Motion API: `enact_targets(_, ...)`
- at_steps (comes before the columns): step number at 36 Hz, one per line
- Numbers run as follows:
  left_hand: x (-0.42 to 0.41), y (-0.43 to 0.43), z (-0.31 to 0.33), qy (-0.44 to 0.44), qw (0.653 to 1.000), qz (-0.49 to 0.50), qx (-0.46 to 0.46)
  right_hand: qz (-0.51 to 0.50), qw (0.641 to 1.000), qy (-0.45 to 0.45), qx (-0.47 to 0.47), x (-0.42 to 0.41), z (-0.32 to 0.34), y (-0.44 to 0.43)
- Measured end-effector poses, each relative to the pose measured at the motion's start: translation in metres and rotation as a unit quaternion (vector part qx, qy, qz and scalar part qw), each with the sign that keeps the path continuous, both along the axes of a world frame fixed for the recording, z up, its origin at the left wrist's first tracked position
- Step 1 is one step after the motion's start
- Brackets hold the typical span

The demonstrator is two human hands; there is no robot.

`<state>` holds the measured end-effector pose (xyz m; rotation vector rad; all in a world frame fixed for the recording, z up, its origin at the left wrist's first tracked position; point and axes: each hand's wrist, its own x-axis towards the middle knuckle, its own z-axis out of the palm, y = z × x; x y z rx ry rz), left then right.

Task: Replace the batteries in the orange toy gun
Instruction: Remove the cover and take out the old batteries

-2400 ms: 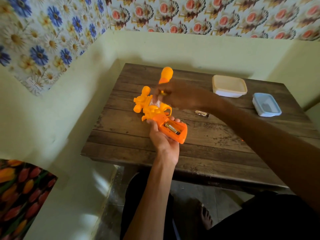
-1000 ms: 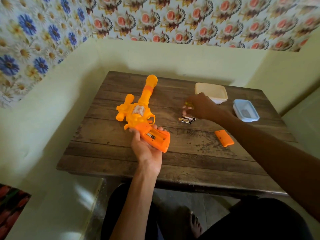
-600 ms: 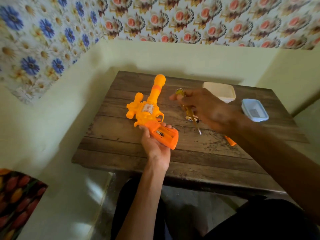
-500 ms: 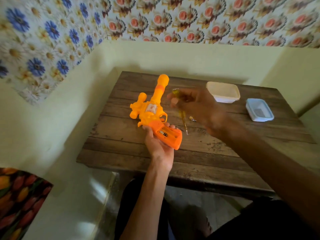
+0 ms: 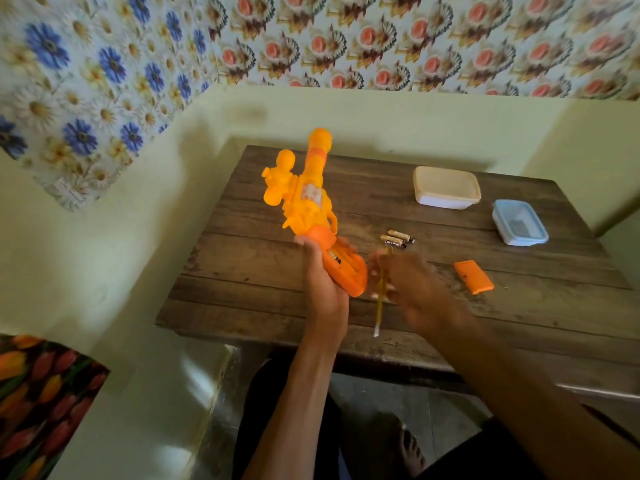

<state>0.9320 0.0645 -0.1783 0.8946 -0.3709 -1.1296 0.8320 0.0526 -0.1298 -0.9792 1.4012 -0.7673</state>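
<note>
Orange toy gun [image 5: 308, 199] held above the surface [image 5: 249, 258], with a screwdriver [image 5: 380, 306] beside its grip.
The left hand [image 5: 323, 289] has its fingers wrapped round the gun's grip, barrel pointing away. Just right of the gun, the right hand [image 5: 415, 289], blurred, has its fingers closed on the yellow screwdriver. Further right of the gun, loose batteries [image 5: 396, 238] and an orange cover [image 5: 473, 276] lie on the surface.

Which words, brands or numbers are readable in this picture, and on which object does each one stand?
No text can be read.
Sticker on the orange toy gun: blurred.
Labels on the batteries: too small.
Small print at the wallpaper edge: too faint.
</note>
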Motion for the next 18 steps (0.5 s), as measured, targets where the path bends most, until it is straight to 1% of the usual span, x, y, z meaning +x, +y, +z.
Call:
enact_targets(2,-0.002,0.001,0.004,-0.065,0.998,0.016,0.009,-0.012,0.995,-0.065,0.072,0.004,-0.005,0.008)
enact_targets(4,-0.002,0.002,0.007,-0.161,0.986,0.035,-0.003,-0.015,0.985,-0.132,0.109,0.009,-0.004,0.013)
enact_targets(6,-0.003,0.005,0.011,-0.263,0.964,0.044,-0.02,-0.008,0.979,-0.173,0.111,0.014,0.0,0.014)
enact_targets(9,-0.01,0.012,0.021,-0.348,0.937,0.025,-0.031,0.0,0.971,-0.219,0.092,0.017,0.006,0.016)
enact_targets(11,-0.017,0.012,0.026,-0.429,0.903,0.019,-0.022,-0.001,0.957,-0.274,0.094,0.019,0.008,0.016)
enact_targets(14,-0.024,0.009,0.031,-0.537,0.843,0.032,-0.002,-0.025,0.929,-0.358,0.093,0.019,0.007,0.015)
enact_targets(16,-0.027,0.006,0.034,-0.595,0.802,0.04,0.025,-0.027,0.917,-0.386,0.092,0.015,0.005,0.013)
enact_targets(18,-0.029,0.007,0.04,-0.628,0.775,0.035,0.054,-0.026,0.914,-0.392,0.105,0.011,0.002,0.011)
